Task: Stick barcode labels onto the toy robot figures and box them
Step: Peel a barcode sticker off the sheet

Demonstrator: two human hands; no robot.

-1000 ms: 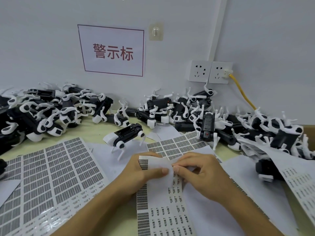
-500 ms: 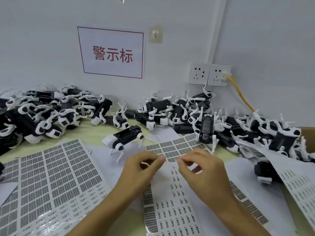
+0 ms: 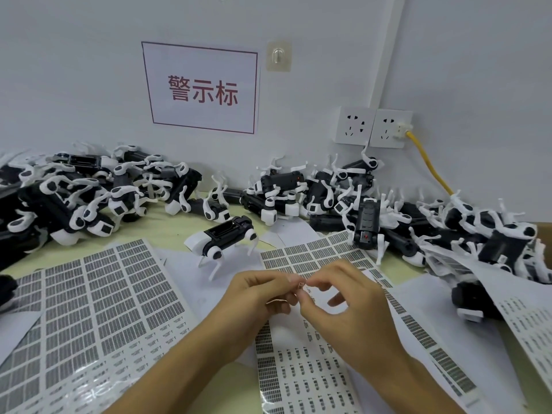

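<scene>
Pinching label (image 3: 301, 285), both hands now lifted off sheet (image 3: 301, 372).

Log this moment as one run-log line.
stage: label peeled, not yet stuck | left hand: pinches barcode label | right hand: pinches same label | nearest toy robot figure: standing, untouched

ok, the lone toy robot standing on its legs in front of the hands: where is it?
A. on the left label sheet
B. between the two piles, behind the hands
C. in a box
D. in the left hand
B: the standing toy robot stands between the left pile and the right pile, beyond both hands.
</scene>
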